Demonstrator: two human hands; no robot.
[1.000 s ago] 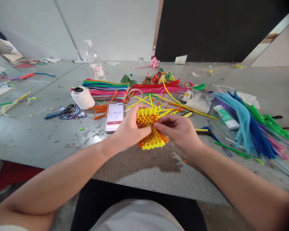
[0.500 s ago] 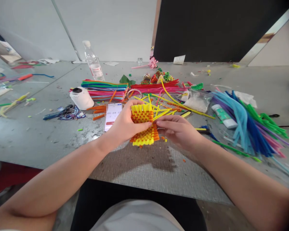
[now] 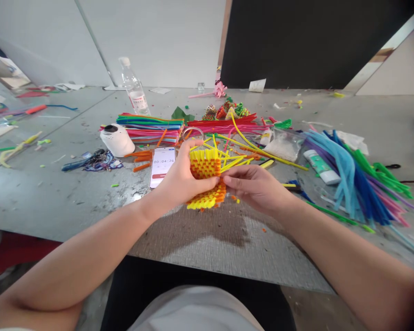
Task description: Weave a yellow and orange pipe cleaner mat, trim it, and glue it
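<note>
A yellow and orange woven pipe-cleaner mat (image 3: pixel 205 167) is held above the table's near edge, folded so that its lower part (image 3: pixel 207 200) hangs below my thumbs. My left hand (image 3: pixel 181 180) grips it from the left, thumb across the front. From the right, my right hand (image 3: pixel 258 186) pinches its edge with closed fingers. Loose yellow pipe-cleaner ends (image 3: pixel 234 161) stick out to the right of the mat.
A phone (image 3: pixel 162 165) with a running timer lies just beyond my left hand. Behind it sit a white roll (image 3: pixel 117 140), a stack of coloured pipe cleaners (image 3: pixel 152 128) and a water bottle (image 3: pixel 133 87). Blue and green pipe cleaners (image 3: pixel 352 170) spread at the right. A glue tube (image 3: pixel 319 166) lies there too.
The mat has been folded tighter and drawn slightly up and left; its lower flap has tilted toward flat. Both hands kept their grip. The phone timer advanced.
</note>
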